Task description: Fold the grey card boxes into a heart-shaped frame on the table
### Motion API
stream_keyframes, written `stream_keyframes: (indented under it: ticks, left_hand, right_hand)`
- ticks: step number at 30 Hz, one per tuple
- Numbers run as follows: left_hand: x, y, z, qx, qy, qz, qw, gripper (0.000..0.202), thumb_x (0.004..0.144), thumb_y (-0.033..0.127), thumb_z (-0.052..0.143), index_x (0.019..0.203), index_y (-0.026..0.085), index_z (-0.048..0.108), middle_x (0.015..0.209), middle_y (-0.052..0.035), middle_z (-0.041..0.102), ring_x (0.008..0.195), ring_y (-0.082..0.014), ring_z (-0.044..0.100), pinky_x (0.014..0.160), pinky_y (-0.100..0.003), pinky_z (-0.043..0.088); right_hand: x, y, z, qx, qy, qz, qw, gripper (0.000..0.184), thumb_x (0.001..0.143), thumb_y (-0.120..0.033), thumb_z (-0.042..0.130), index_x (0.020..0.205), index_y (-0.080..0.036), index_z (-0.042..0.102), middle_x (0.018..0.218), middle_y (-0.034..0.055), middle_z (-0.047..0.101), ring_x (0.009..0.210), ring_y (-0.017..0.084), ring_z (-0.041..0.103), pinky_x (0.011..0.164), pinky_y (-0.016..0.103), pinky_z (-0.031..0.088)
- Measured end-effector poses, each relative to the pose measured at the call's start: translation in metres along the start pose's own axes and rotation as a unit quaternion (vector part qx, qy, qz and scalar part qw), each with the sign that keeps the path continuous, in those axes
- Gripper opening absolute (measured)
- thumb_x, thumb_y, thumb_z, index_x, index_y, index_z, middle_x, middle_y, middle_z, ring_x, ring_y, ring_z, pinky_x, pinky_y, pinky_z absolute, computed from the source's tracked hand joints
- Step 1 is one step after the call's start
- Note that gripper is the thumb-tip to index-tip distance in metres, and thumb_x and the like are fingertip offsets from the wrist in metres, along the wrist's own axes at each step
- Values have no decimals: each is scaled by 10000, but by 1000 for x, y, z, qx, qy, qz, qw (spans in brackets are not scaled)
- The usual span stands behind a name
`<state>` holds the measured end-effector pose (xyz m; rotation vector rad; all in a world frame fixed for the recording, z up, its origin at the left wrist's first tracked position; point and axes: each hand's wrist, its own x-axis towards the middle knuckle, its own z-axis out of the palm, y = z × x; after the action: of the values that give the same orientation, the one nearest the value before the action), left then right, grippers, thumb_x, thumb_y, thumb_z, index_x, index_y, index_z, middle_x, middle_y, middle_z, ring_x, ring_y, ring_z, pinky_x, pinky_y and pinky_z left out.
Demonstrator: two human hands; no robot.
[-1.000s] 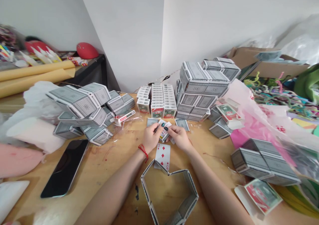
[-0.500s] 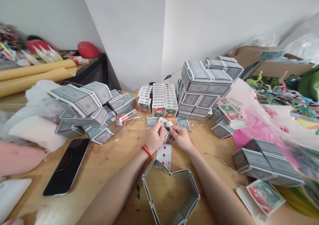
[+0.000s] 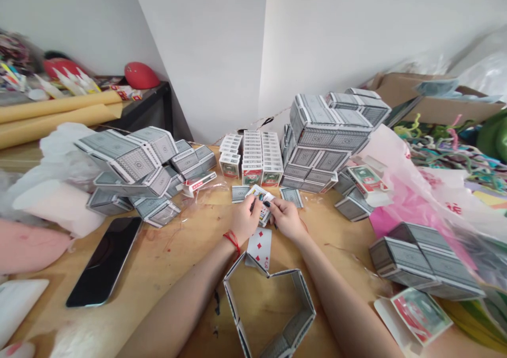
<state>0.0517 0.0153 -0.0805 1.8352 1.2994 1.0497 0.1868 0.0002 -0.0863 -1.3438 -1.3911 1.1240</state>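
Note:
My left hand and my right hand meet over the wooden table, fingers pinched together on a small fan of playing cards. A red string bracelet circles my left wrist. A face-up diamond card lies just below the hands. It touches the top notch of a heart-shaped frame made of cards standing on edge between my forearms. Single face-down cards lie beside the hands.
Rows of card boxes stand behind the hands. Wrapped grey packs are piled at left, at back right and at right. A dark phone lies at left. Pink plastic bags and a cardboard box fill the right.
The hands have stayed in place, with the fingers shifting slightly on the cards. The view has drifted a little.

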Motion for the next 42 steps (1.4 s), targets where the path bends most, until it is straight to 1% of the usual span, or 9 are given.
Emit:
stream_keyframes:
  ticks: [4, 8, 13, 19, 25, 28, 35, 40, 42]
  left_hand:
    - [4, 1, -1, -24, -17, 6, 1000, 286, 848, 345, 409, 610, 186, 389, 536, 31, 433, 499, -98, 413, 483, -222, 273]
    - [6, -1, 0, -22, -17, 8, 1000, 319, 852, 341, 393, 575, 187, 361, 515, 30, 404, 487, -101, 389, 478, -233, 259]
    - [8, -5, 2, -25, -8, -12, 1000, 344, 861, 378, 359, 578, 184, 379, 515, 23, 422, 495, -105, 396, 481, -234, 270]
    - [1, -2, 0, -69, 5, -23, 997, 370, 857, 410, 362, 571, 177, 383, 509, 26, 414, 495, -96, 381, 477, -227, 279]
    - [-7, -2, -2, -137, -78, -52, 986, 330, 838, 399, 398, 600, 170, 402, 537, 32, 391, 498, -87, 364, 453, -211, 282]
    - [-5, -1, -2, -142, -98, -45, 984, 317, 831, 376, 416, 592, 174, 369, 542, 39, 361, 503, -83, 344, 459, -207, 280]
    - [-5, 1, 1, -142, -66, -35, 987, 339, 844, 386, 394, 580, 180, 352, 532, 36, 340, 500, -88, 323, 454, -217, 264]
    - [-9, 1, -2, -93, -13, -9, 996, 359, 850, 387, 390, 563, 177, 337, 512, 36, 350, 486, -83, 333, 458, -217, 258]
    - [-9, 1, -4, -80, -13, 2, 997, 364, 851, 395, 390, 565, 175, 342, 512, 38, 351, 490, -82, 338, 467, -214, 264]
  right_hand:
    - [-1, -1, -1, -55, 14, -45, 997, 384, 805, -483, 440, 554, -195, 400, 486, -36, 399, 465, 94, 351, 452, 221, 289]
    - [-1, -2, -2, -74, 6, -65, 995, 353, 820, -432, 423, 564, -191, 391, 527, -28, 390, 511, 103, 348, 486, 226, 284]
    - [2, 1, -2, -26, -17, -46, 998, 334, 813, -449, 424, 601, -190, 425, 536, -34, 389, 492, 101, 343, 470, 223, 287]
    - [1, 4, -1, -5, -11, -32, 999, 389, 798, -497, 448, 562, -197, 373, 502, -46, 335, 460, 85, 298, 425, 212, 256]
    - [-1, 1, -5, 85, -24, 10, 996, 450, 739, -565, 505, 522, -201, 354, 450, -63, 303, 406, 68, 266, 386, 213, 210]
    - [-1, -3, -5, 116, -16, 16, 993, 457, 712, -567, 542, 517, -191, 369, 458, -65, 300, 416, 62, 256, 397, 210, 204]
    - [-3, -8, 1, 222, -8, 98, 970, 448, 653, -572, 598, 532, -174, 432, 476, -44, 401, 433, 74, 340, 441, 218, 288]
    - [-2, -9, 2, 187, 4, 81, 979, 471, 661, -590, 585, 513, -173, 423, 448, -53, 372, 413, 60, 292, 401, 211, 236]
    - [-2, -7, 1, 174, -3, 73, 982, 474, 678, -600, 563, 519, -177, 419, 433, -63, 334, 399, 55, 258, 383, 209, 202]
